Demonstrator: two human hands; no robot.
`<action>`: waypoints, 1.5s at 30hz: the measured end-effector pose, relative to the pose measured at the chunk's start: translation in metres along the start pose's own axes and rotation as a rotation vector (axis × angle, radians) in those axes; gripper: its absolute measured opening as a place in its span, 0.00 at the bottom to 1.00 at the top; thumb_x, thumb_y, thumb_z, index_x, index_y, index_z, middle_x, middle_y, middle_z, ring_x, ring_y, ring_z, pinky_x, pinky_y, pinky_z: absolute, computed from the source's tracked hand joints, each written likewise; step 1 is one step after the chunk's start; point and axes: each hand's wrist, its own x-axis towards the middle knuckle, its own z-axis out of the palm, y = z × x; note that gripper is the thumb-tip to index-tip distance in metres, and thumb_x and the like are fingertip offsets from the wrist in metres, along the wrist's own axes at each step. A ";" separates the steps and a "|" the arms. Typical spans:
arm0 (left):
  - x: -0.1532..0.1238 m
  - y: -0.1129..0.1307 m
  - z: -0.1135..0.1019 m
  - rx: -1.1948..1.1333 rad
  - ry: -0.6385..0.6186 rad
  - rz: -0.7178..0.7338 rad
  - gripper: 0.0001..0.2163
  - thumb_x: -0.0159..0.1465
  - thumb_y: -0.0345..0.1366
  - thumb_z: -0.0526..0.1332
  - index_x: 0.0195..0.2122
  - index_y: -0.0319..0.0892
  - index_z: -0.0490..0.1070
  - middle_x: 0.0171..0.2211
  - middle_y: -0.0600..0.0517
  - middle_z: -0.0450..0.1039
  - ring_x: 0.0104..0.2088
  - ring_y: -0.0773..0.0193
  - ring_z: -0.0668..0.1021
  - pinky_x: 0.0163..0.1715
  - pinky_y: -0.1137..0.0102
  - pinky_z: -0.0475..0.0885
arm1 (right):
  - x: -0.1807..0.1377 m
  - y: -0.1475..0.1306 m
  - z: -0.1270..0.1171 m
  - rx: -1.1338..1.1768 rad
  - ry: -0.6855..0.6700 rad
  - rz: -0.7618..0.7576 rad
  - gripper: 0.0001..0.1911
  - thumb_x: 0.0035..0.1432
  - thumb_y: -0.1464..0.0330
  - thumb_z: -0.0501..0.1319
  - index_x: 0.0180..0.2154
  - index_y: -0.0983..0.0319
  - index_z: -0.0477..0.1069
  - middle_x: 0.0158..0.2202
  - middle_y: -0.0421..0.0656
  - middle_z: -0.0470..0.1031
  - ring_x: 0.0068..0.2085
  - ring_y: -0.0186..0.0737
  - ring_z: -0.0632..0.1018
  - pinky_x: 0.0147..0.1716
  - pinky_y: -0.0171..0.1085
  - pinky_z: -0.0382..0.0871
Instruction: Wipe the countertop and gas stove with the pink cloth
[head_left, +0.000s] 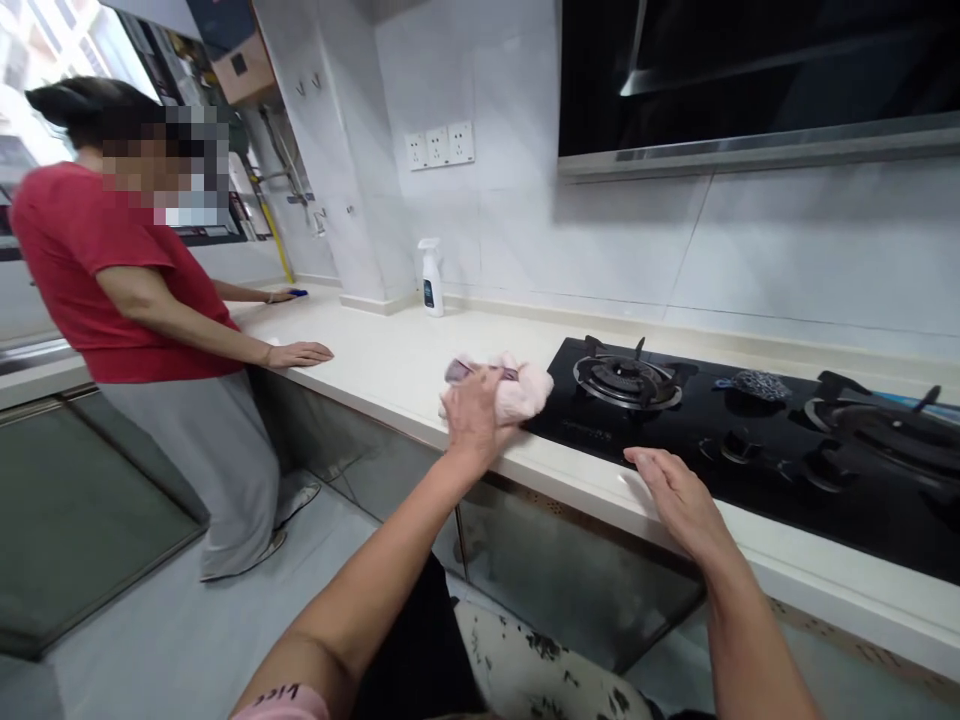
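Note:
My left hand [474,410] presses down on a bunched pale pink cloth [531,390] on the countertop, its fingers curled over the cloth. The cloth lies against the left edge of the black gas stove [559,425]; a darker purplish patch shows on it. Over the counter's front edge, just before the stove, my right hand [675,495] holds nothing. Its fingers are stretched out and the thumb side faces up. Whether its lower edge touches the counter is hard to make out.
A white spray bottle [432,280] stands by the wall. The stove carries a left burner [628,378], a right burner [885,425], and a steel wool scrubber [759,385] between them. A person in a red shirt [142,260] leans on the counter at left, one hand on a blue thing [298,293].

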 end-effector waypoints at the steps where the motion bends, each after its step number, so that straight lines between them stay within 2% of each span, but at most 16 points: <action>1: -0.007 -0.002 0.007 0.053 -0.116 0.028 0.34 0.58 0.47 0.74 0.63 0.45 0.69 0.60 0.39 0.73 0.63 0.41 0.72 0.65 0.43 0.61 | 0.000 0.000 0.001 -0.003 0.003 -0.012 0.27 0.69 0.45 0.49 0.47 0.53 0.79 0.51 0.45 0.81 0.56 0.53 0.76 0.58 0.53 0.64; 3: -0.027 -0.007 0.017 0.090 -0.272 0.062 0.33 0.62 0.49 0.71 0.66 0.48 0.67 0.64 0.39 0.69 0.66 0.42 0.68 0.67 0.41 0.56 | -0.001 0.002 0.002 -0.013 0.001 -0.037 0.27 0.68 0.44 0.50 0.47 0.53 0.79 0.51 0.45 0.81 0.56 0.53 0.76 0.58 0.53 0.64; 5: -0.046 -0.011 0.021 0.075 -0.304 0.057 0.27 0.68 0.49 0.65 0.68 0.51 0.67 0.67 0.40 0.67 0.69 0.45 0.66 0.69 0.41 0.52 | -0.001 0.004 0.003 -0.029 -0.010 -0.051 0.27 0.68 0.44 0.50 0.47 0.53 0.79 0.51 0.45 0.81 0.55 0.53 0.76 0.58 0.54 0.65; 7: -0.058 -0.014 0.022 0.042 -0.306 0.045 0.26 0.71 0.47 0.62 0.69 0.51 0.67 0.68 0.40 0.65 0.70 0.45 0.65 0.70 0.41 0.51 | -0.001 0.007 0.004 -0.047 -0.015 -0.053 0.27 0.68 0.44 0.50 0.47 0.52 0.79 0.51 0.44 0.81 0.56 0.53 0.76 0.58 0.54 0.65; 11: -0.066 -0.012 0.025 -0.002 -0.269 0.047 0.29 0.67 0.45 0.68 0.69 0.51 0.68 0.72 0.37 0.59 0.72 0.39 0.60 0.70 0.36 0.45 | -0.001 0.014 0.004 -0.078 -0.007 -0.060 0.26 0.67 0.44 0.51 0.49 0.52 0.79 0.54 0.45 0.80 0.57 0.54 0.75 0.58 0.54 0.67; 15: -0.073 -0.007 0.031 -0.076 -0.193 0.037 0.28 0.67 0.43 0.68 0.68 0.54 0.69 0.74 0.40 0.57 0.74 0.38 0.57 0.71 0.35 0.42 | -0.003 0.016 0.006 -0.121 -0.022 -0.074 0.25 0.66 0.44 0.53 0.49 0.52 0.78 0.55 0.46 0.79 0.57 0.54 0.75 0.53 0.53 0.71; 21: -0.097 -0.007 0.038 -0.172 -0.147 0.030 0.28 0.66 0.44 0.69 0.67 0.55 0.69 0.74 0.39 0.54 0.75 0.35 0.54 0.69 0.32 0.39 | -0.003 0.020 0.005 -0.165 -0.024 -0.085 0.24 0.65 0.44 0.55 0.47 0.50 0.79 0.54 0.44 0.78 0.57 0.53 0.76 0.49 0.51 0.74; 25: -0.112 -0.009 0.041 -0.267 -0.067 0.022 0.24 0.67 0.41 0.67 0.64 0.52 0.71 0.71 0.38 0.61 0.74 0.38 0.57 0.70 0.35 0.43 | -0.002 0.023 0.006 -0.165 -0.026 -0.093 0.23 0.64 0.44 0.56 0.46 0.50 0.80 0.55 0.44 0.78 0.58 0.54 0.76 0.47 0.51 0.75; 29: -0.115 -0.010 0.041 -0.393 0.155 -0.028 0.27 0.65 0.38 0.67 0.65 0.49 0.66 0.62 0.39 0.70 0.68 0.42 0.68 0.69 0.43 0.54 | -0.004 0.021 0.006 -0.174 -0.029 -0.095 0.22 0.65 0.45 0.57 0.47 0.49 0.80 0.55 0.44 0.78 0.58 0.54 0.75 0.47 0.50 0.75; 31: -0.113 -0.010 0.040 -0.343 0.215 -0.023 0.32 0.65 0.35 0.66 0.69 0.48 0.59 0.61 0.38 0.69 0.66 0.43 0.70 0.67 0.45 0.59 | -0.005 0.019 0.005 -0.180 -0.034 -0.096 0.22 0.65 0.45 0.56 0.47 0.49 0.80 0.56 0.44 0.78 0.58 0.54 0.75 0.45 0.49 0.76; 34: -0.108 -0.011 0.036 -0.185 0.189 0.008 0.37 0.64 0.29 0.63 0.73 0.49 0.52 0.59 0.39 0.67 0.61 0.45 0.71 0.64 0.46 0.64 | -0.005 0.016 0.005 -0.188 -0.035 -0.103 0.22 0.66 0.45 0.56 0.47 0.49 0.80 0.56 0.45 0.77 0.57 0.54 0.76 0.45 0.49 0.76; 36: -0.106 -0.011 0.033 -0.116 0.151 0.038 0.35 0.62 0.27 0.62 0.70 0.50 0.60 0.53 0.42 0.68 0.56 0.47 0.72 0.59 0.49 0.68 | -0.005 0.016 0.005 -0.194 -0.035 -0.112 0.22 0.66 0.46 0.56 0.47 0.49 0.80 0.56 0.44 0.77 0.57 0.54 0.75 0.46 0.50 0.75; 39: -0.108 -0.012 0.028 -0.119 0.162 0.091 0.23 0.62 0.24 0.62 0.57 0.48 0.73 0.48 0.45 0.67 0.52 0.51 0.72 0.55 0.54 0.71 | -0.005 0.018 0.006 -0.197 -0.035 -0.116 0.22 0.66 0.46 0.56 0.47 0.49 0.79 0.56 0.45 0.77 0.58 0.54 0.75 0.47 0.50 0.75; 42: -0.104 -0.017 0.019 -0.211 0.210 0.136 0.17 0.64 0.24 0.60 0.51 0.46 0.75 0.47 0.46 0.67 0.52 0.54 0.73 0.55 0.57 0.72 | -0.006 0.016 0.006 -0.187 -0.037 -0.119 0.21 0.67 0.46 0.56 0.47 0.50 0.79 0.56 0.44 0.77 0.58 0.54 0.75 0.46 0.49 0.74; 45: -0.079 -0.024 0.009 -0.286 0.267 0.147 0.14 0.67 0.26 0.59 0.51 0.46 0.74 0.47 0.47 0.68 0.52 0.55 0.74 0.55 0.59 0.73 | -0.007 0.009 0.006 -0.182 -0.042 -0.120 0.20 0.68 0.47 0.56 0.47 0.50 0.79 0.55 0.44 0.77 0.57 0.53 0.75 0.48 0.50 0.73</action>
